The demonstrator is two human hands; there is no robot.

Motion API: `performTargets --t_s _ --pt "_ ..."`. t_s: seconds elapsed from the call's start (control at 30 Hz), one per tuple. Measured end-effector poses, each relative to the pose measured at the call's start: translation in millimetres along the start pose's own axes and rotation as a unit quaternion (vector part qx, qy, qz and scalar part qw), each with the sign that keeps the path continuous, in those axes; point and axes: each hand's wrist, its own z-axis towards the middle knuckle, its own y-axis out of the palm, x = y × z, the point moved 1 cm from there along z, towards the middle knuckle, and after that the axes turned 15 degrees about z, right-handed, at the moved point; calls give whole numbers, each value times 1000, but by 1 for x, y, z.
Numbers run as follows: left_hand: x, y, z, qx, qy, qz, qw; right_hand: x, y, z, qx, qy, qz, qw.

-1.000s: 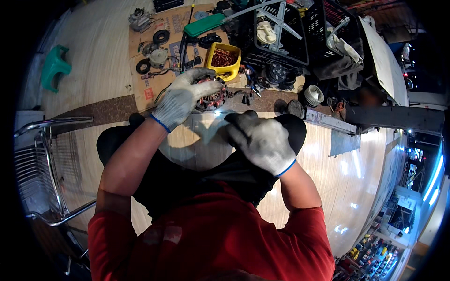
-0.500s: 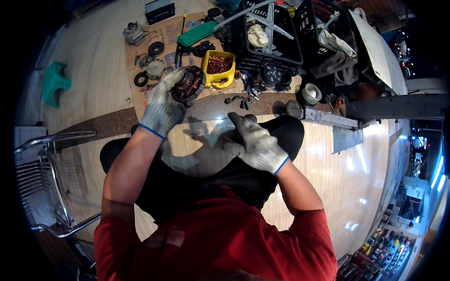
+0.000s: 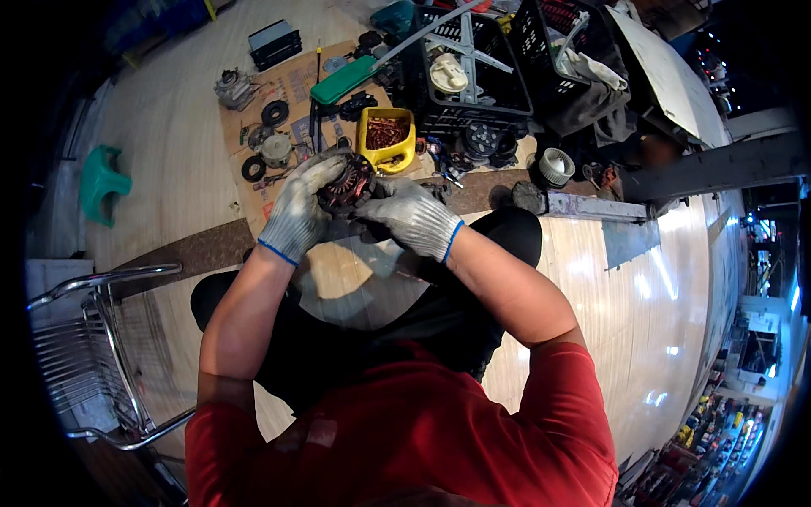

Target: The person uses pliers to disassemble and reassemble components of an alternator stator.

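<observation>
Both hands wear white knit gloves with blue cuffs. My left hand grips a dark round motor part with copper windings from the left, tilted above my lap. Closed fingers of my right hand are on that part's lower right side, their tips partly hidden. Just behind the part is a yellow container full of small copper-coloured pieces. A piece of cardboard underneath carries black rings, a metal housing and small dark parts.
Black crates and a green tool lie beyond. A white fan wheel and grey beam are at right. A green stool and chrome-framed chair stand at left, on pale flooring.
My right hand has moved forward and left from above my knee onto the motor part. My left hand keeps hold of the part, which has shifted slightly downward and right since half a second ago.
</observation>
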Motion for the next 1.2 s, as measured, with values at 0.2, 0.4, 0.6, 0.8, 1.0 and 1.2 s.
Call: performTargets --t_s 0.2,0.4,0.6,0.8,1.0,1.2 --pt "-7 10 2 32 -41 -74 996 14 -14 -11 -7 46 -43 998" --pt "31 24 -1 72 -164 -403 898 55 -49 -32 86 -298 -497 810" --pt "39 -9 -10 43 -107 -467 876 24 -91 -130 162 -245 -605 740" --pt "44 7 -7 136 -183 -429 874 59 -188 -250 282 -147 -708 630" --pt "29 11 -5 91 -178 -415 888 122 -274 -399 415 159 -656 610" --pt "20 21 -10 -48 -178 -415 891 137 -304 -452 388 275 -533 700"
